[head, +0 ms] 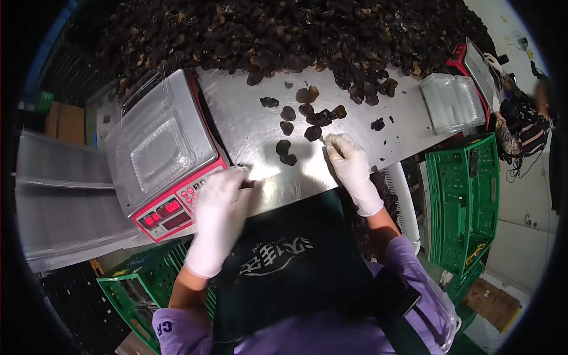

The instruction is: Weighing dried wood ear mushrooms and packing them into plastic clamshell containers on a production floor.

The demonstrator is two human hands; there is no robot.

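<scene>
My left hand, in a white glove and blurred, is over the lower right corner of a red digital scale; whether it holds anything is unclear. An open clear plastic container lies on the scale's metal plate. My right hand, gloved too, is low over the steel table, thumb and fingertips close together beside a dark wood ear mushroom. Whether something is pinched there cannot be seen. More loose pieces lie between the hands.
A large heap of dark mushrooms covers the table's back. Stacked clear containers stand at right, near a second scale and a co-worker. More stacked plastic containers are at left. Green crates and a white basket stand below.
</scene>
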